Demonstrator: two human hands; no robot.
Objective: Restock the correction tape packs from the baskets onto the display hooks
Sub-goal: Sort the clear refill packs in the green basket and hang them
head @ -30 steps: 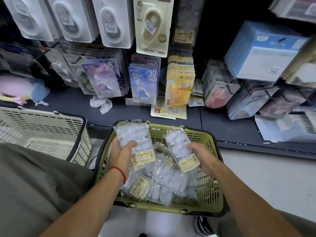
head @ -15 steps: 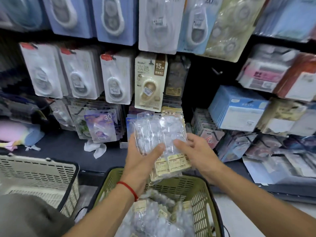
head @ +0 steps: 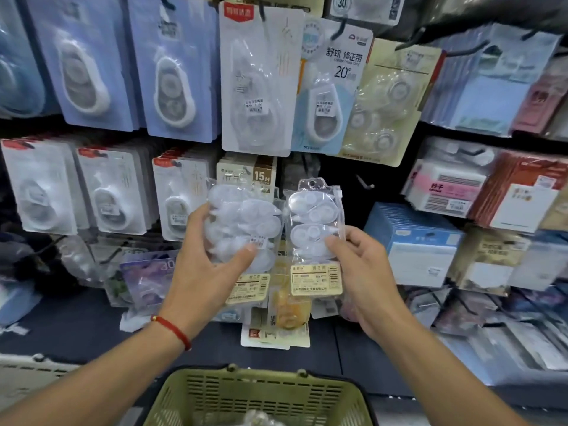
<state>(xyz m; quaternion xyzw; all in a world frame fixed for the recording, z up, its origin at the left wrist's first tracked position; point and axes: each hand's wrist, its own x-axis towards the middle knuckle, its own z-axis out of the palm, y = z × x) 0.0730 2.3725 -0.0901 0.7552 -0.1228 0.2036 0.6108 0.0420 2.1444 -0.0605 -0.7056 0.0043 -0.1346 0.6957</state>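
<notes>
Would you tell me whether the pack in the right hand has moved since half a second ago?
Yes. The right hand has drawn its clear pack rightward, apart from the left hand's pack, and up, clear of the green basket.

Soft, even overhead light, moderately bright at centre. Glare whitens the clear packs (head: pixel 313 222) and the hanging blister cards (head: pixel 256 81). Edges bow with wide-angle distortion and smear with blur; gaps between the hooks fall into deep shadow.
</notes>
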